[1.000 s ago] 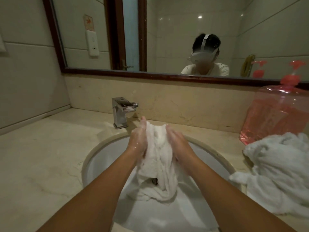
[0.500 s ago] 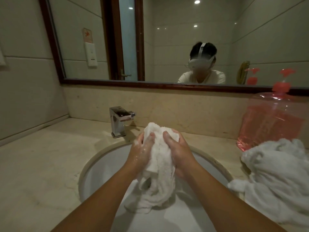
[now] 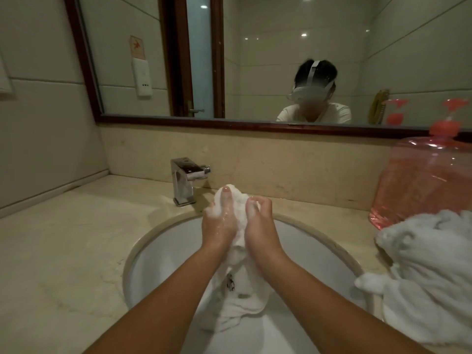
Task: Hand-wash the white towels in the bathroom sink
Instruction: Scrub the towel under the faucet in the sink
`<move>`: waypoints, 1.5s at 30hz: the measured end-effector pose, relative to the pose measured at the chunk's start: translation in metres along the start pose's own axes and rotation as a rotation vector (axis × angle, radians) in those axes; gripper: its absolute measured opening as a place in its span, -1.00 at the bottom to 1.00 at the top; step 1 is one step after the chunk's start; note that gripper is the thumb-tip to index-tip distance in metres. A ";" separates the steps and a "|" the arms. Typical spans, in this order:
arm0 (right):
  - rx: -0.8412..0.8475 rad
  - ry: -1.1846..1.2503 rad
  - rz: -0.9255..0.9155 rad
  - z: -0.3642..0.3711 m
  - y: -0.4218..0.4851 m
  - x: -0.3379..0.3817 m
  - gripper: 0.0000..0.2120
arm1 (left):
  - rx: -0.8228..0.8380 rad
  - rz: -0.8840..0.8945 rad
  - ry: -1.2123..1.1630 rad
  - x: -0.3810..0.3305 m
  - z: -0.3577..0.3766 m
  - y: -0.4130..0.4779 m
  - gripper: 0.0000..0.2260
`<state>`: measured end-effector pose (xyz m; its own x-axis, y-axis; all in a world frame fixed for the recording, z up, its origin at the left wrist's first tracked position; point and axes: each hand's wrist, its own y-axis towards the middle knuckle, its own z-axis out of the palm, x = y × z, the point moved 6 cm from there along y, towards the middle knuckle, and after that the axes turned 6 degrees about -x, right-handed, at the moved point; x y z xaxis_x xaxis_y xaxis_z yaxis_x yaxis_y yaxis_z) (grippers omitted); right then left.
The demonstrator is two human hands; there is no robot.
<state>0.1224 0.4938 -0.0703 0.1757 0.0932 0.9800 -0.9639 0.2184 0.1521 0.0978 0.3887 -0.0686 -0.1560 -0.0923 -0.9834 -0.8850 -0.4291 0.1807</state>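
Now both hands squeeze one soapy white towel (image 3: 240,300) over the middle of the round sink (image 3: 158,254), the left hand (image 3: 219,226) and the right hand (image 3: 260,227) each curled tight around its bunched top. Its tail hangs into the sink; the other towels (image 3: 429,277) lie heaped on the counter (image 3: 63,238) at three o'clock.

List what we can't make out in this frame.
Head view:
- drain of the sink: hidden behind the hanging towel gripped by the left hand and right hand.
- towel pile: cut off by the right edge; count unclear.
- pink bottle: cut off by the right edge; no label readable.
- dark mark on the towel: too small to identify.
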 end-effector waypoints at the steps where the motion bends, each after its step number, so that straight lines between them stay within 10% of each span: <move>1: 0.003 -0.047 -0.029 0.001 -0.005 0.001 -0.85 | -0.012 -0.041 -0.016 0.002 -0.004 0.003 -0.49; 6: -0.119 0.049 0.048 -0.008 0.018 0.005 -0.93 | 0.178 0.032 0.078 0.001 0.009 -0.028 -0.67; 19: -0.044 -0.188 -0.019 -0.003 -0.004 -0.004 -0.83 | 0.074 0.053 0.153 -0.005 0.003 -0.006 -0.63; 32: 0.140 -0.162 0.207 -0.021 0.016 -0.027 -0.39 | 0.407 -0.352 -0.380 0.011 -0.005 -0.006 -0.51; 37: 0.145 0.074 0.301 -0.015 0.018 -0.030 -0.47 | 0.512 -0.143 -0.377 0.007 -0.012 -0.003 -0.67; 42: -0.048 0.240 0.327 -0.020 0.026 -0.036 -0.38 | 0.457 0.128 -0.002 0.010 -0.001 -0.011 0.00; 45: -0.054 0.357 0.382 -0.018 0.029 -0.037 -0.37 | 0.362 0.237 0.225 0.009 0.003 -0.014 0.00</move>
<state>0.0915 0.5143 -0.1048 -0.1199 0.4988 0.8584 -0.9626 0.1531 -0.2234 0.1077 0.3967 -0.0805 -0.3078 -0.3591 -0.8811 -0.9387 -0.0366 0.3429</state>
